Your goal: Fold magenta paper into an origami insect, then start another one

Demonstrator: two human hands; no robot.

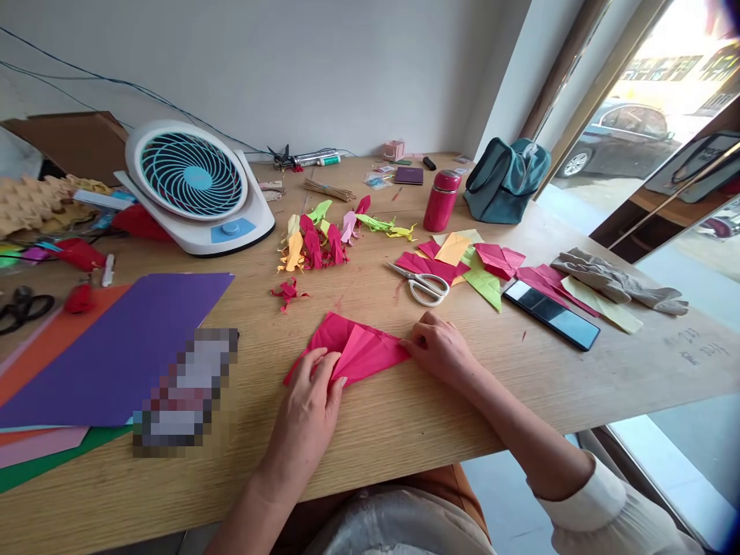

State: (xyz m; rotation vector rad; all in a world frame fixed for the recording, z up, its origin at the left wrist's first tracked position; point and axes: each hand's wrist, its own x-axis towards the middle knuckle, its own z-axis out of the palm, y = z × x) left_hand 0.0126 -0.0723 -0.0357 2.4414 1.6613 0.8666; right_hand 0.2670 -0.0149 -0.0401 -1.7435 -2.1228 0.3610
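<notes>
Resting on a folded pinkish-red paper [368,352] at the lower centre of the frame with the left hand [311,391], fingers bent and thumb beside the raised flap; not possible to tell whether pinching or only pressing. Holding the narrow right corner of this same paper with the curled fingers of the right hand [440,351]. Below both hands, a wooden tabletop [375,435]. Just beyond, a small red paper figure [287,293] and white-handled scissors [414,282]. Farther up, a cluster of colourful paper figures [314,245]. Toward the right, folded coloured papers [500,260] and a dark phone [552,314]. At the left, a purple sheet [127,339]; above it, a white fan [200,179]. At the upper right, a red bottle [442,202] near a teal bag [504,185].
</notes>
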